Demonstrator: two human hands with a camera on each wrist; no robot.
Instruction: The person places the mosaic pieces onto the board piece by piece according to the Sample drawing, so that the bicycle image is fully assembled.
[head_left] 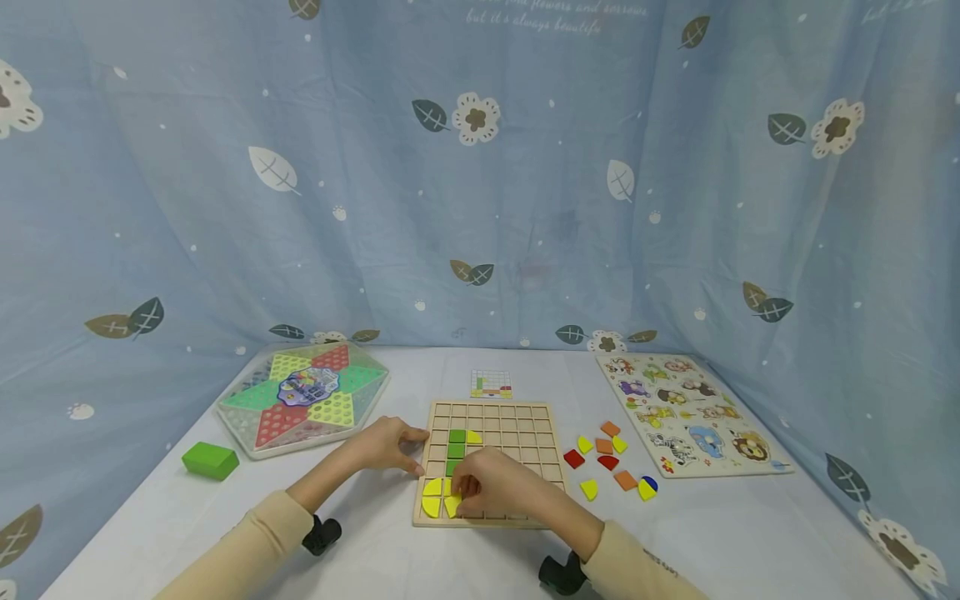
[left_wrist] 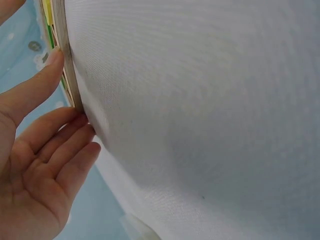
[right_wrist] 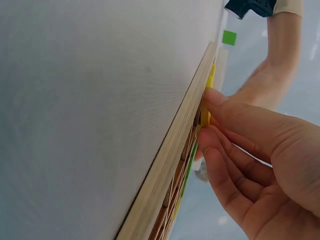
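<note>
A wooden grid board [head_left: 491, 403] lies on the white table. My right hand [head_left: 491, 485] is over its near left part, thumb and fingers pinching a yellow quarter-circle piece [right_wrist: 205, 112] at the board's surface. Beside that piece, yellow quarter-circles [head_left: 432, 506] fill cells in the near left corner. Green square tiles [head_left: 457, 450] run in a column above them, with another yellow quarter-circle [head_left: 474, 437] to the right of the top one. My left hand [head_left: 386, 444] rests its thumb and fingertips against the board's left edge, fingers fairly straight.
Right of the board lie loose red, orange and yellow pieces [head_left: 604, 446], one blue and yellow. A small pattern card [head_left: 491, 384] is behind the board. An animal puzzle board [head_left: 705, 417] lies far right. Left are a star-patterned game board [head_left: 307, 396] and a green block [head_left: 210, 460].
</note>
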